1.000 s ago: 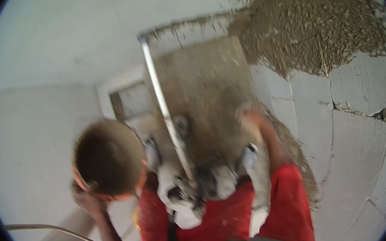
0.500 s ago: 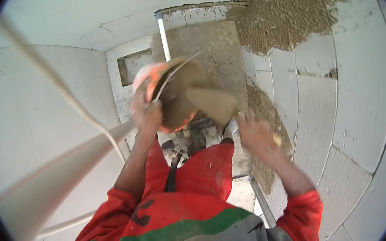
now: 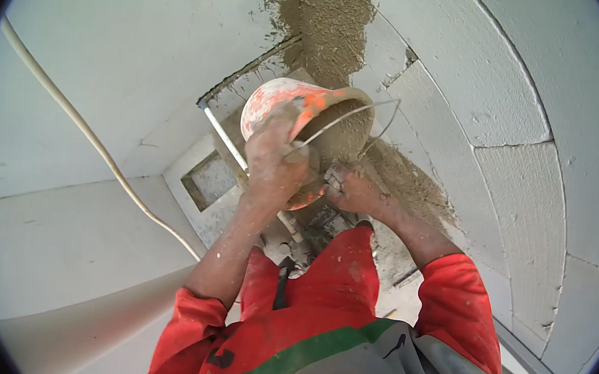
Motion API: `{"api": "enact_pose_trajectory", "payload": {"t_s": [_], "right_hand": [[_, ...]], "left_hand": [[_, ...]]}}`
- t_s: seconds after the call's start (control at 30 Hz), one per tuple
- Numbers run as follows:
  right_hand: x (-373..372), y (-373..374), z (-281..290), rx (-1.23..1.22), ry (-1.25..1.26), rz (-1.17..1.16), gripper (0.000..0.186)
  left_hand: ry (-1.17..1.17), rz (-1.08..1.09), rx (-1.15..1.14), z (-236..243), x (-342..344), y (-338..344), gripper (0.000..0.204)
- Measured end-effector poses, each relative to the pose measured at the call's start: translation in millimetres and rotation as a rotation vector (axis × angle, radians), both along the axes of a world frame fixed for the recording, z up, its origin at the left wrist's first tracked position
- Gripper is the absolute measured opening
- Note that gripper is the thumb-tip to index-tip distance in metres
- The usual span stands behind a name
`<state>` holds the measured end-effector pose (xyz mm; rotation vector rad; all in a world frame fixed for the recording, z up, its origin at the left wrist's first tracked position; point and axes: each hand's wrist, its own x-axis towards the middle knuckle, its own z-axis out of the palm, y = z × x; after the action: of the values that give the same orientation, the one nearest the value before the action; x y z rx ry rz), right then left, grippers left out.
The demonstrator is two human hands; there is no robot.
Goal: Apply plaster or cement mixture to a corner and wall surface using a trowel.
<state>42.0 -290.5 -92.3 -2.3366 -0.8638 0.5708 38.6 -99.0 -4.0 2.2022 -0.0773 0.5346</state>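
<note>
My left hand grips the rim of a white and orange bucket, tilted with its mouth toward me and to the right. Wet grey-brown mortar coats the inside, and the thin wire handle sticks out over the opening. My right hand is closed at the near side of the bucket's mouth. It holds the trowel seen earlier; the blade is hidden or blends with the mortar in the bucket.
Fresh mortar covers the wall corner beyond the bucket. Pale block wall rises on the right, with a mortar patch low down. A white pipe, a square recess and a hanging cable are at left.
The trowel blade, loaded and in plain sight before, has gone into the bucket with my right hand, which moved left. The bucket has shifted right and tilted; my view has turned.
</note>
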Motion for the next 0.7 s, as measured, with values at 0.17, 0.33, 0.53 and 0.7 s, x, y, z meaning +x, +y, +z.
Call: {"api": "enact_pose_trajectory", "payload": {"t_s": [0.17, 0.33, 0.53, 0.7], "right_hand": [[-5.3, 19.2, -24.9, -0.176, -0.053, -0.139, 0.024], [13.4, 40.2, -43.0, -0.319, -0.099, 0.015, 0.023], [-8.3, 91.7, -65.4, -0.021, -0.085, 0.155, 0.018], [3.6, 108.1, -137.6, 0.215, 0.318, 0.308, 0.023]], "left_hand": [[0.412, 0.527, -0.236, -24.2, -29.7, 50.6, 0.041], [0.425, 0.738, -0.335, -80.2, -62.4, 80.6, 0.041], [0.42, 0.99, -0.358, -131.1, -120.6, 137.4, 0.036], [0.326, 1.164, -0.377, -162.1, -176.8, 182.9, 0.054]]}}
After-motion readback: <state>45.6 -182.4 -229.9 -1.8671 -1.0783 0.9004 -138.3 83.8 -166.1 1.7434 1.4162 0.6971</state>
